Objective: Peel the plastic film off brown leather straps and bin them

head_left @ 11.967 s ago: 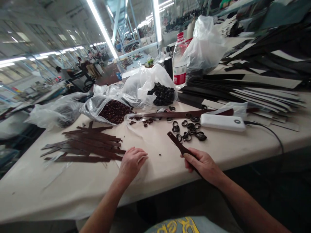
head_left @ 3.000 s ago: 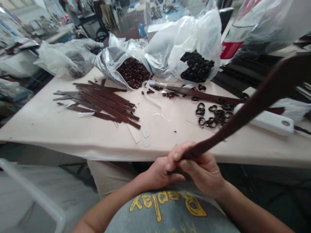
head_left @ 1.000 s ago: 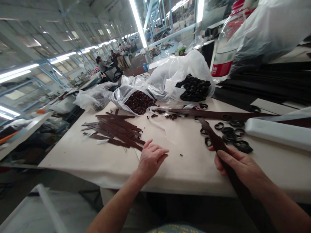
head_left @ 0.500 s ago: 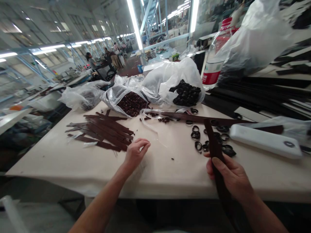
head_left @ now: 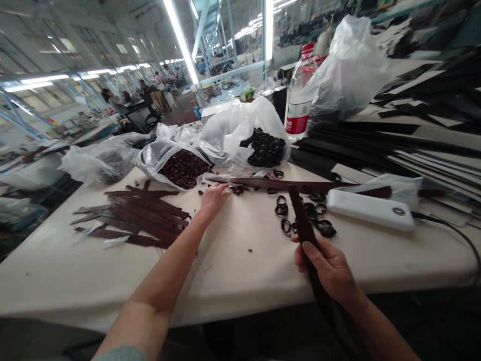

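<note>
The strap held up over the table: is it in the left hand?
No: the right hand grips the strap, while the left hand is near small brown pieces.

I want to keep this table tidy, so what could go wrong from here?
The left hand is close to the open bag of small brown pieces; a bump might spill some. The brown strip in the right hand reaches in front of the loose black loops and could knock them about.

Brown strips (head_left: 141, 214) on cream-topped table (head_left: 248, 278)
</note>
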Tool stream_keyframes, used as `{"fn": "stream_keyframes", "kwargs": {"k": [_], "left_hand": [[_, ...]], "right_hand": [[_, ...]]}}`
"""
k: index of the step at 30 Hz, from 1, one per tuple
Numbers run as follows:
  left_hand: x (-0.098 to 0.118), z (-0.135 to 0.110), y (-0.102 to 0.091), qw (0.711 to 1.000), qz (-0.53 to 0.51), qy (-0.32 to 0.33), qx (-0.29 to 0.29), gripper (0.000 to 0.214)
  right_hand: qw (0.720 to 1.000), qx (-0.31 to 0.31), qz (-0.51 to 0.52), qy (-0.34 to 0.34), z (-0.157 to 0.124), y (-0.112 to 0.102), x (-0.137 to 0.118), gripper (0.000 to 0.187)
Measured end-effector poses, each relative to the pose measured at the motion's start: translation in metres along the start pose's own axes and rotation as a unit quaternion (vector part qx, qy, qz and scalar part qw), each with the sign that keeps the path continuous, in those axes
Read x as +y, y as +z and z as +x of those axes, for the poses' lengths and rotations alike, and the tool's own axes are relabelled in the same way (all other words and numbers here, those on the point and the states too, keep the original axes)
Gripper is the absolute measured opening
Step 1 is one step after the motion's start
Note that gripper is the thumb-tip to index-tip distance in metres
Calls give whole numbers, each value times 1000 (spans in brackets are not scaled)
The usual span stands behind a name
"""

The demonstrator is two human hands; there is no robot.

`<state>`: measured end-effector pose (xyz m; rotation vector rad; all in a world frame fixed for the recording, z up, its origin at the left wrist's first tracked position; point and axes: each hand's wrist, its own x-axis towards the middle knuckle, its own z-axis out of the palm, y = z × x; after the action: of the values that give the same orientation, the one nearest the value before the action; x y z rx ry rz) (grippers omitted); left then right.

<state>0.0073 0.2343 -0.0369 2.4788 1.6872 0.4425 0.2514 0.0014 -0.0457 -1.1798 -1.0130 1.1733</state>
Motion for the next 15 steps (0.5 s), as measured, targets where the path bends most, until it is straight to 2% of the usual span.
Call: {"fn": "stream_keyframes", "kwargs": {"k": [5,9,15], "left_hand": [[5,-3,-11,1000,19,14,15,36],[-6,-3,-21,999,40,3,25,30],[-25,9,-12,998,60,-9,13,34]], "right_hand": [[1000,1,-6,7,1,1,-1,33],[999,-3,-29,14,3,3,-2,35],[999,-5,-37,15,4,4,-2,34]]}}
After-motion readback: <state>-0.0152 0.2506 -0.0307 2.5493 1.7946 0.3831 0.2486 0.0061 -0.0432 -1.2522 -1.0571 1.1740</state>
